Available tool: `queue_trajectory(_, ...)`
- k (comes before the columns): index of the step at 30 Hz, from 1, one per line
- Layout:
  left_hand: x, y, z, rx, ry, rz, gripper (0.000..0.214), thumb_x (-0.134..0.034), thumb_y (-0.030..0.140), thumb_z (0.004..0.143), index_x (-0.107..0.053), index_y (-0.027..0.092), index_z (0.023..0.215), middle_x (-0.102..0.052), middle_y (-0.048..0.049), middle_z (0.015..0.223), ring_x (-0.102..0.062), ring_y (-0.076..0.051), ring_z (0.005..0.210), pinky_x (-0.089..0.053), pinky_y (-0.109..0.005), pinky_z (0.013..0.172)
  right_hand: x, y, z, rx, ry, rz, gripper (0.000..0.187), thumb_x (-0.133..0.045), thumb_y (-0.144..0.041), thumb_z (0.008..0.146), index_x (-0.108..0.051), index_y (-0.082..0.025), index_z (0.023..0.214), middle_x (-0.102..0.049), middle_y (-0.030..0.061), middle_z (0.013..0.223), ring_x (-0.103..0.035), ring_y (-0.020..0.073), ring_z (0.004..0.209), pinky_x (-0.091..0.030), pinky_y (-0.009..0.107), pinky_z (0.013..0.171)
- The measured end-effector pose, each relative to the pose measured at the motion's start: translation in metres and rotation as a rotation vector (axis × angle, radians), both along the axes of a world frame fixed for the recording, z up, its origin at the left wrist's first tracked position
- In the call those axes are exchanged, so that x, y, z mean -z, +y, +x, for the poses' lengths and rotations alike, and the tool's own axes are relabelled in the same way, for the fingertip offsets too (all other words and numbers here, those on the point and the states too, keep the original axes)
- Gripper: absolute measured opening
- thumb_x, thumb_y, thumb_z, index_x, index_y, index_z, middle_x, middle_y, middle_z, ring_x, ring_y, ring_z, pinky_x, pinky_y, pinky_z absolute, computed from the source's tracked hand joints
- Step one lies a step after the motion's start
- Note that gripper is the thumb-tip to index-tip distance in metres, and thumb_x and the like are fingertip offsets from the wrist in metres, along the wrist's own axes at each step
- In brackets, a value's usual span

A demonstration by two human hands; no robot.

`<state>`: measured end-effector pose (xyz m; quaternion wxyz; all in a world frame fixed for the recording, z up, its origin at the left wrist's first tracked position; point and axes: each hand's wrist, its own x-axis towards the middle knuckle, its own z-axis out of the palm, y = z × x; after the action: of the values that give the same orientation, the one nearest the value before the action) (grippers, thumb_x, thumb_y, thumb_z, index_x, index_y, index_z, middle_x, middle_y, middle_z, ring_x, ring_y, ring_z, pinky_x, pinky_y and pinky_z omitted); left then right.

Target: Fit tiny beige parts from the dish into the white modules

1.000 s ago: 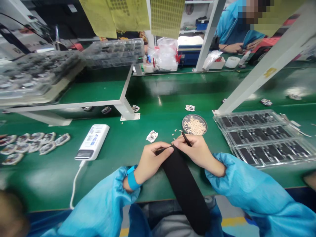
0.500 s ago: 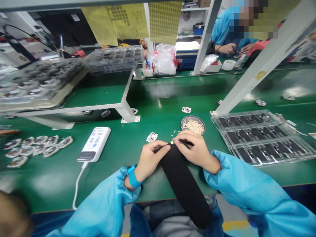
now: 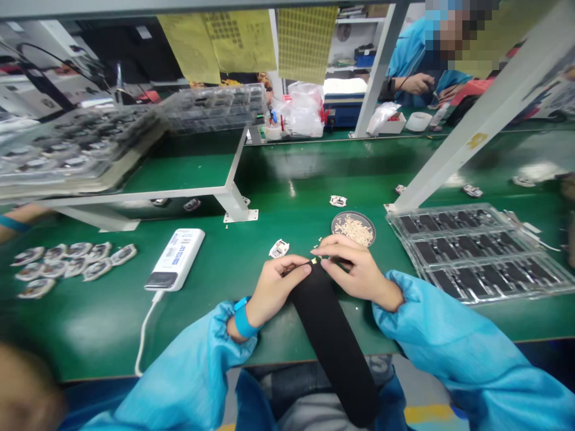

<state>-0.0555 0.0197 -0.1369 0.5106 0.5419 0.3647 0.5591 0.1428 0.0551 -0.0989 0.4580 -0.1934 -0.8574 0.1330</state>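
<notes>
The left hand [image 3: 278,293] has its fingers clamped on a thin dark tool [image 3: 291,270], with a tiny tan part [image 3: 313,261] at its tip. The right hand [image 3: 359,272] has its fingers closed on dark tweezers [image 3: 336,260]. A black foam pad [image 3: 332,341] lies beneath the fingers, and a round dish of tan parts [image 3: 353,228] sits just beyond them.

Bright overhead light, white glare on the green workbench [image 3: 291,164], fisheye bowing at the edges, blurred upper-left plastic tray [image 3: 76,152].

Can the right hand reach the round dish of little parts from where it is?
Probably yes. The right hand sits just short of the round dish; only a few tiny loose pieces lie on the green mat between, nothing tall.
</notes>
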Motion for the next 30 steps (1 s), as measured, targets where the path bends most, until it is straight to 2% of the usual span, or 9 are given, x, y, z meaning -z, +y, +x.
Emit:
queue_trajectory(5, 0.001, 0.0, -0.001, 0.038, -0.027, -0.031, 0.018, -0.077, 0.033, 0.082, -0.078, 0.017, 0.087, -0.076, -0.0037, 0.084, -0.066, -0.013, 0.074, -0.05, -0.021, 0.071, 0.003, 0.003, 0.001, -0.027, -0.009, 0.024, 0.029, -0.065, -0.008, 0.088, -0.074, -0.024, 0.111, -0.068, 0.0066, 0.106, -0.067, 0.0171, 0.097, -0.056, 0.033, 0.084)
queue_trajectory(12, 0.0, 0.004, -0.003, 0.017, -0.055, -0.083, 0.02, -0.079, 0.035, 0.08, -0.078, 0.016, 0.086, -0.075, -0.003, 0.08, -0.065, -0.012, 0.07, -0.049, -0.02, 0.068, 0.008, 0.008, 0.005, -0.001, -0.034, 0.048, 0.026, -0.066, -0.01, 0.088, -0.074, -0.024, 0.109, -0.067, 0.0067, 0.108, -0.066, 0.0171, 0.097, -0.057, 0.032, 0.084)
queue_trajectory(23, -0.001, 0.018, -0.013, -0.171, -0.032, -0.02, 0.024, -0.081, 0.039, 0.076, -0.079, 0.017, 0.086, -0.077, -0.0049, 0.087, -0.068, -0.016, 0.077, -0.051, -0.024, 0.073, 0.009, 0.007, 0.005, 0.009, -0.07, 0.058, 0.023, -0.065, -0.013, 0.089, -0.074, -0.024, 0.108, -0.067, 0.0077, 0.111, -0.067, 0.0181, 0.099, -0.059, 0.033, 0.085)
queue_trajectory(30, -0.008, 0.035, -0.039, -0.364, -0.044, 0.032, 0.03, -0.083, 0.041, 0.073, -0.08, 0.016, 0.089, -0.077, -0.0064, 0.086, -0.067, -0.016, 0.078, -0.051, -0.024, 0.07, 0.008, 0.007, 0.003, 0.011, -0.03, 0.1, 0.022, -0.066, -0.012, 0.088, -0.073, -0.022, 0.106, -0.069, 0.0073, 0.106, -0.067, 0.0186, 0.098, -0.057, 0.035, 0.086)
